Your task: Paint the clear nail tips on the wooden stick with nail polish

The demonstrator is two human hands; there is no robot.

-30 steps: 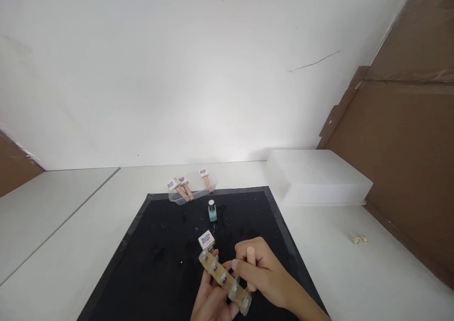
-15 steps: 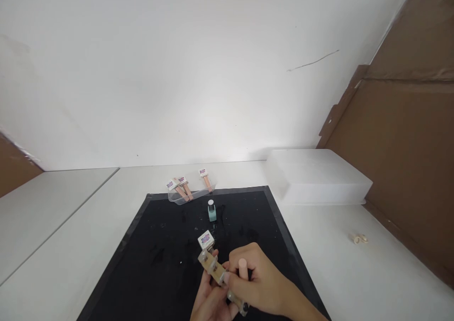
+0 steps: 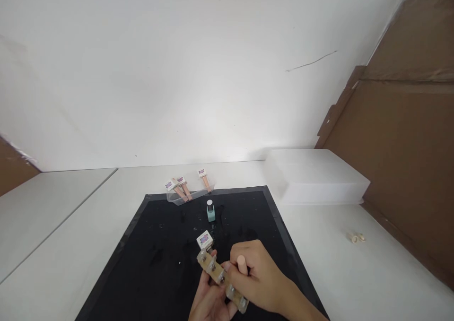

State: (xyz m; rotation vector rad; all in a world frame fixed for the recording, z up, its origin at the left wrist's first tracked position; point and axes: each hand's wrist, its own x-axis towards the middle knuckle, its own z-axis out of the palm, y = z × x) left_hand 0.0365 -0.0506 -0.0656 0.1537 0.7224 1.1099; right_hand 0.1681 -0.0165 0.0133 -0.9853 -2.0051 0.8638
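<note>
My left hand [image 3: 212, 302] is closed round a yellowish strip [image 3: 222, 277] with clear lumps and dark round spots along it, held at a slant above the black mat. My right hand [image 3: 257, 276] is closed round a pink stick [image 3: 242, 264], its rounded end showing above the fist; its thumb lies close against the strip. Fingers hide the stick's lower end. Just beyond the strip's upper end is a white square piece [image 3: 205, 240] with a colourful print. Farther back, a small teal bottle [image 3: 210, 213] with a white-topped cap rests on the mat.
A clear tray [image 3: 176, 201] with several pink sticks with white printed heads lies at the black mat's [image 3: 152, 245] back edge. A translucent white box [image 3: 319, 179] stands at the back right. Small cream rings [image 3: 354, 238] lie on the white table, right. Brown cardboard [image 3: 404, 155] borders the right side.
My right hand has shifted slightly, uncovering more of the strip's lower part and its dark spots. The strip's near end has turned a little, and the pink stick tilts slightly differently.
</note>
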